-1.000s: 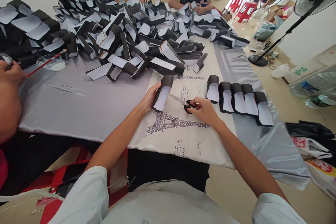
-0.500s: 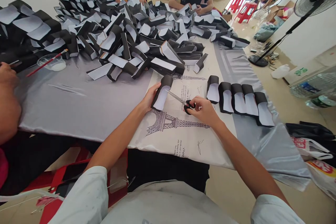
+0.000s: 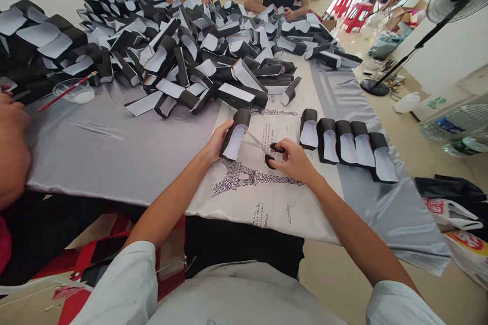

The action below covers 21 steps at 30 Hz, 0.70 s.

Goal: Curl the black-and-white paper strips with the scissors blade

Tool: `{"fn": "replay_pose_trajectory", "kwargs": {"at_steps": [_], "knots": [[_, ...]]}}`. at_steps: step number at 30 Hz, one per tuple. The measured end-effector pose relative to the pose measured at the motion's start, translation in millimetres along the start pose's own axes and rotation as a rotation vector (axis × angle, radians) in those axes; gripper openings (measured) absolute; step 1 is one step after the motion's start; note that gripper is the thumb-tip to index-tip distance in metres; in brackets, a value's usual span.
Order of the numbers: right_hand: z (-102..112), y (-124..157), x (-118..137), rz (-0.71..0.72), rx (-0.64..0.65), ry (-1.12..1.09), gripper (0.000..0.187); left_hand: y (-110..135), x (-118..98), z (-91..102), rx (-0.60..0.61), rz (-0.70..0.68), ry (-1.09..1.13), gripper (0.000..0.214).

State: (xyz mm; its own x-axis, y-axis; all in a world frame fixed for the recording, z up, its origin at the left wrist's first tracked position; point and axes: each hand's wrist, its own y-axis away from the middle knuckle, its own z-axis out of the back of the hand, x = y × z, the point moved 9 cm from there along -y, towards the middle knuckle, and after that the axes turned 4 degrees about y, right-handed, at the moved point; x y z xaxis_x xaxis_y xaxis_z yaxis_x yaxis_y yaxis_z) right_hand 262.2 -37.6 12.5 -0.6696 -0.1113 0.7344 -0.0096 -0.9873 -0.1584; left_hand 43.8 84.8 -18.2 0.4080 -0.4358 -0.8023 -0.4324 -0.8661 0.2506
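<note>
A folded black card sleeve with a white face [image 3: 233,143] is held above the cream Eiffel Tower print panel [image 3: 305,216] of the tablecloth, just in front of the body. Its left edge is pinched by the left hand [image 3: 218,142], with the thumb at the upper side and the other fingers largely hidden beneath; by this grip, it seems, the right edge is left free for the blades. The black-handled scissors [image 3: 264,149] are gripped by the right hand [image 3: 296,160], thumb and fingers set apart in the loops, so that the blades are spread and pointed at that free edge. Whether the card is touched by the tips cannot be told. The sleeve is tilted, its rounded black end turned away from the body and its white face turned up, presumably so that the edge can be seen. A curved border is shown where black meets white. Five similar sleeves [image 3: 346,148] are lined up at the right, perhaps to be set apart from the jumbled heap of card sleeves [image 3: 190,43] beyond
</note>
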Motion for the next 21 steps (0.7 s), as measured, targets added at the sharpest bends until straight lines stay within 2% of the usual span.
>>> {"fn": "replay_pose_trajectory", "kwargs": {"at_steps": [7, 14, 21], "knots": [[-3, -2, -7, 0.008, 0.009, 0.019, 0.022, 1, -1, -1.1, 0.018, -0.013, -0.018, 0.038], [8, -1, 0, -0.009, -0.079, -0.100, 0.026, 0, 0, 1.1, 0.011, 0.007, -0.009, 0.041], [5, 3, 12, 0.028, -0.008, -0.092, 0.026, -3, 1, 2.9, 0.018, -0.006, -0.015, 0.041]]}}
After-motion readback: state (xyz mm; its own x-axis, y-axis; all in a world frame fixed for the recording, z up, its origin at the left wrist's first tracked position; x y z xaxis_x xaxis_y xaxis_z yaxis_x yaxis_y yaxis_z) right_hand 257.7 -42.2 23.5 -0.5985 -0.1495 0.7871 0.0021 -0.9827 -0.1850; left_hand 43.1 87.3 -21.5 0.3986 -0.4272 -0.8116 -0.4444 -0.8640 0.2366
